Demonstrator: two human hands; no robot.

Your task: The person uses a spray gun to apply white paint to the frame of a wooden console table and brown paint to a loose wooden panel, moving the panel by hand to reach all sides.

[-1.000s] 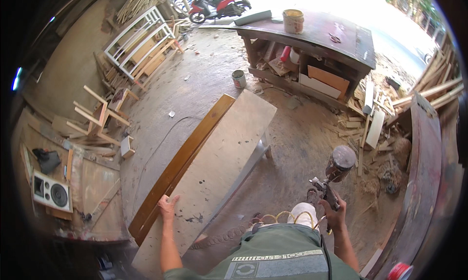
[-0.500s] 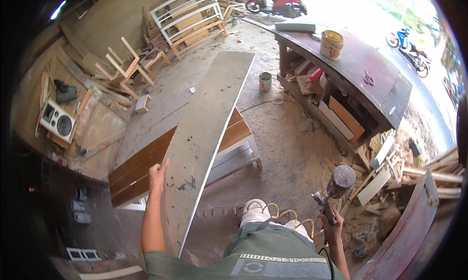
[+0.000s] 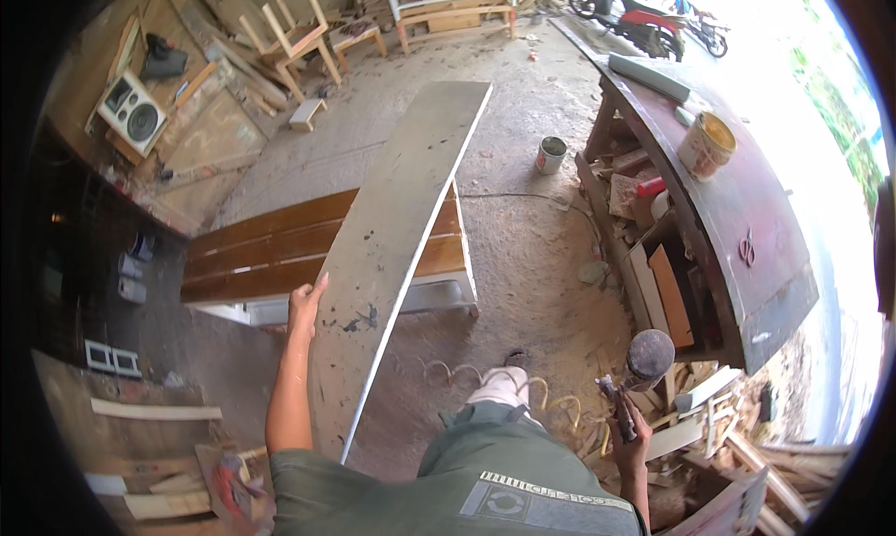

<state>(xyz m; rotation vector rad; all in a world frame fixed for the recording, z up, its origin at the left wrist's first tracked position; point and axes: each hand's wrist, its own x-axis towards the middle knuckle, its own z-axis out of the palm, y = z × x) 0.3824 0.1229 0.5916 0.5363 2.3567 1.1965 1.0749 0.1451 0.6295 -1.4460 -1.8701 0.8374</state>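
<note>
Head view: left hand [image 3: 305,309] has its fingers clenched on the left long edge of a pale, dark-spotted board [image 3: 397,205], which slants up and away in front of the body, white along its right edge. Right hand [image 3: 632,435], well apart on the other side, fingers wrapped around a spray gun [image 3: 617,409] topped with a round dark cup [image 3: 651,354]; trigger position can't be told. Coiled yellow hose [image 3: 565,399] loops between board and gun. Scrap wood [image 3: 707,389] heaped just right of the gun. Behind the board, a brown-slatted, white-framed bench [image 3: 266,236]; contact between the two can't be told. Farther: open paint can [image 3: 551,155] on the floor, left of a dark counter [image 3: 770,200] bearing red-handled scissors [image 3: 747,248] and a stained bucket [image 3: 707,146]. Far left, white-fronted loudspeaker [image 3: 133,113]; beyond the counter, red motorbike [image 3: 644,23].
</note>
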